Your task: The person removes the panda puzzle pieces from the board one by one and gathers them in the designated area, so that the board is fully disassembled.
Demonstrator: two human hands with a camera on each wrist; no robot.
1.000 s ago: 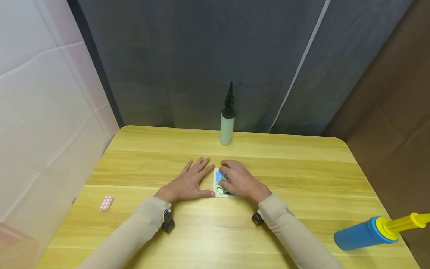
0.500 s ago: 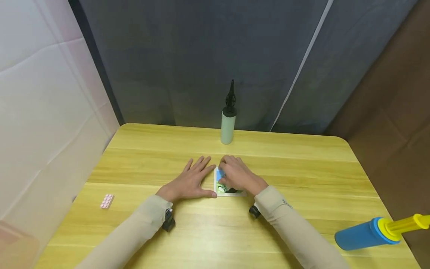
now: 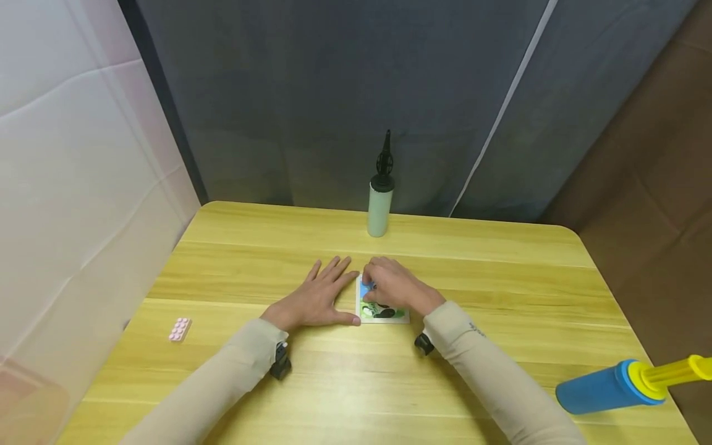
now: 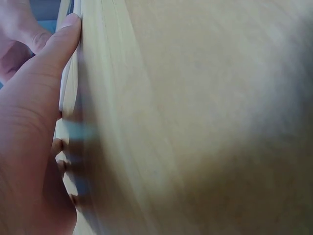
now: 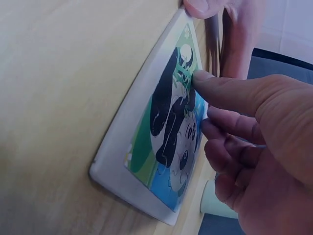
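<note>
A small panda picture puzzle in a white frame (image 3: 389, 314) (image 5: 161, 132) lies flat on the yellow wooden table (image 3: 500, 296). My left hand (image 3: 314, 300) (image 4: 34, 122) rests flat on the table beside it, the thumb against the frame's left edge. My right hand (image 3: 392, 287) (image 5: 254, 127) sits over the puzzle's far part with fingers curled. Its thumb tip presses on the picture and the fingertips bear on the blue upper area. Whether a loose piece is between them is hidden.
A pale green hand pump (image 3: 378, 210) with a black top stands upright at the table's far edge, behind the hands. A blue pump with a yellow handle (image 3: 606, 386) lies at the near right. A small pink block (image 3: 180, 329) lies at the left. Curtains close the back.
My right hand has slid toward the far end of the puzzle and curled its fingers more, uncovering the near part of the picture. The left hand has stayed in place.
</note>
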